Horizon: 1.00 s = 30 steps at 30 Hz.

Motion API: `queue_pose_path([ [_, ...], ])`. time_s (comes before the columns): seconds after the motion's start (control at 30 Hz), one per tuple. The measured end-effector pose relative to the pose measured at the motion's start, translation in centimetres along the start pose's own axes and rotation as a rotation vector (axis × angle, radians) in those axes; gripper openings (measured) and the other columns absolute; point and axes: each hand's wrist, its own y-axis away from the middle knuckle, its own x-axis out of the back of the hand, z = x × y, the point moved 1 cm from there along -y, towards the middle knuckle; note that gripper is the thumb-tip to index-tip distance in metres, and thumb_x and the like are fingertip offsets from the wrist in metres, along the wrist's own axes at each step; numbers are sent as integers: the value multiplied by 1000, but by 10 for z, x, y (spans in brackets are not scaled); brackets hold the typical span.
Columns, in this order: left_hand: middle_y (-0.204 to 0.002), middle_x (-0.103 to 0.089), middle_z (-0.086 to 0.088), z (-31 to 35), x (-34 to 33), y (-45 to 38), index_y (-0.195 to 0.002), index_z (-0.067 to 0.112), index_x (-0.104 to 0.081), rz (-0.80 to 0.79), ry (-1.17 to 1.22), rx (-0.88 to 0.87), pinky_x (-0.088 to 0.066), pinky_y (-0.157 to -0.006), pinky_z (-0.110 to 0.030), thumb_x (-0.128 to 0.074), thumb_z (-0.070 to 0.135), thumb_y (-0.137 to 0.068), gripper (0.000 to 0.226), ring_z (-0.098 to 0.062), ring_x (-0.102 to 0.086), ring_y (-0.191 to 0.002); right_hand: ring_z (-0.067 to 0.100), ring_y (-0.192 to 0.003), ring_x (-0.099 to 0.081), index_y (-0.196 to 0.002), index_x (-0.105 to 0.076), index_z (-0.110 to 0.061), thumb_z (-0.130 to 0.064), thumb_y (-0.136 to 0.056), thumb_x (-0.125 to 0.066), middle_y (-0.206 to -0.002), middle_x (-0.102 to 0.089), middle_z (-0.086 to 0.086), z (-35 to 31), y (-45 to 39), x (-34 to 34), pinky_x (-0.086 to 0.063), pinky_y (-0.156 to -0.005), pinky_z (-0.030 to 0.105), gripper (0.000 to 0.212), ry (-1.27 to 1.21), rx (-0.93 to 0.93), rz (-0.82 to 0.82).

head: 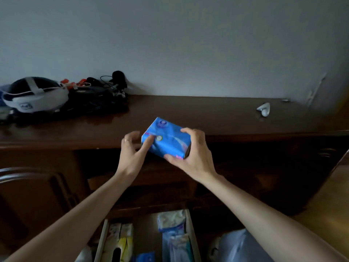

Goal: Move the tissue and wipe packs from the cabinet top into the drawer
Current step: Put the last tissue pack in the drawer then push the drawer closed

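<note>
A blue tissue pack point(167, 136) hangs tilted in front of the dark wooden cabinet top point(207, 114), at its front edge. My right hand point(190, 154) grips its right end, fingers over the top and thumb underneath. My left hand point(132, 148) is at the pack's left end with fingers spread, one fingertip touching its side. Below, the open drawer point(192, 237) holds several packs: a pale wipe pack point(172, 220), white and yellow packs point(120, 241), and a small blue one point(145, 257).
At the cabinet top's left lie a white and dark helmet-like headset point(35, 95) and a heap of black cables and gear point(98, 95). A crumpled white scrap point(263, 109) sits at the right. A chair back point(28, 176) curves at the left. A pale plastic bag point(238, 246) lies beside the drawer.
</note>
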Motion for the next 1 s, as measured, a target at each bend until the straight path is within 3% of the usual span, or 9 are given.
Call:
queue_pose_path([
  [0.13,-113,-75,-9,-27,6,52,-120,13,-66,-201,356,412,-61,-86,-50,-78,57,-78,62,-32,-73,-106,8,-122,-52,-135,-38,-30,-62,-62,-84,-135,-37,-9,-2,64,-19,-50,-86,22,92,-93,-65,-47],
  [0.23,-121,-71,-13,-50,18,77,-127,8,-59,-109,353,512,-59,-90,-50,-74,43,-87,55,-33,-71,-109,10,-117,-57,-129,-39,-34,-67,-75,-75,-131,-47,-8,9,105,-37,-50,-93,31,72,-242,-140,-249],
  [0.3,-120,-70,-17,-75,28,92,-124,7,-59,-80,272,555,-59,-91,-53,-74,40,-86,53,-35,-70,-109,9,-111,-61,-126,-43,-39,-76,-78,-65,-125,-55,-10,18,129,-51,-52,-95,44,64,-377,-316,-389],
  [0.4,-112,-75,-15,-119,44,113,-116,13,-68,-135,149,653,-62,-84,-47,-71,40,-90,38,-32,-73,-100,14,-115,-64,-130,-50,-37,-84,-64,-70,-125,-64,-9,32,152,-74,-51,-102,44,82,-388,-683,-660],
  [0.53,-92,-79,-3,-178,54,142,-97,19,-75,-164,37,832,-62,-62,-32,-70,51,-89,34,-20,-77,-78,25,-109,-73,-117,-74,-27,-60,-64,-89,-119,-76,3,50,198,-111,-56,-99,49,65,-684,-1078,-1052],
  [0.63,-91,-72,0,-226,64,162,-93,20,-69,-173,-122,894,-61,-68,-37,-61,49,-96,30,-16,-72,-74,23,-102,-75,-117,-74,-27,-55,-82,-77,-114,-77,3,61,236,-139,-61,-84,41,45,-635,-1258,-1002],
  [0.73,-96,-66,0,-273,86,174,-101,21,-65,-288,-565,684,-54,-79,-42,-51,41,-101,24,-19,-63,-81,24,-95,-76,-120,-72,-22,-50,-89,-70,-103,-80,3,86,261,-161,-60,-90,47,43,-428,-1295,-847],
  [0.87,-153,-43,-3,-323,104,189,-147,23,-51,-468,-937,556,-43,-103,-38,-52,43,-98,52,-29,-44,-137,24,-93,-75,-120,-68,-15,-44,-88,-75,-104,-77,5,115,268,-192,-61,-88,48,44,-353,-1338,-667],
  [1.0,-170,-12,-1,-351,101,204,-157,27,-32,-814,-1171,470,-22,-121,-48,-40,51,-100,62,-25,-8,-156,11,-78,-71,-90,-62,-20,-51,-87,-74,-93,-74,-4,127,256,-238,-62,-70,31,34,-286,-1280,-645],
])
